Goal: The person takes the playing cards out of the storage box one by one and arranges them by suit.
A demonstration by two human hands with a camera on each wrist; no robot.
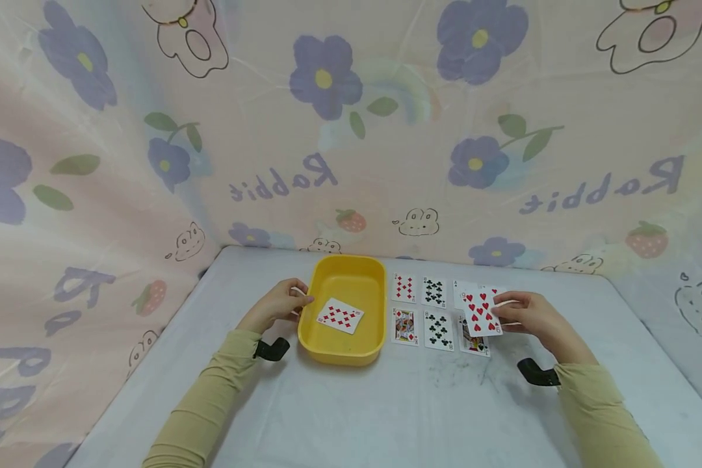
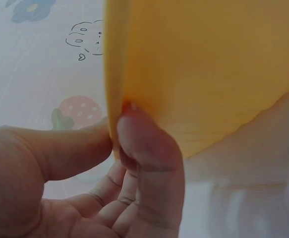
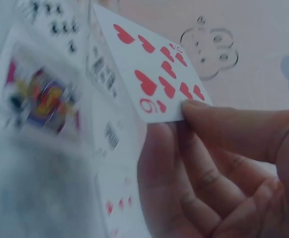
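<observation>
My left hand pinches the left rim of a yellow plastic tray between thumb and forefinger; the left wrist view shows the grip on the tray wall closely. Inside the tray lies a diamonds playing card, face up. My right hand holds a nine of hearts by its edge, thumb on the face. In the right wrist view, the nine of hearts is tilted and raised above other cards. It partly covers a jack and an ace in the head view.
Right of the tray, face-up cards lie in two rows: a diamonds card and clubs card behind, a diamonds face card and another clubs card in front. A white cloth covers the table; patterned curtains stand behind.
</observation>
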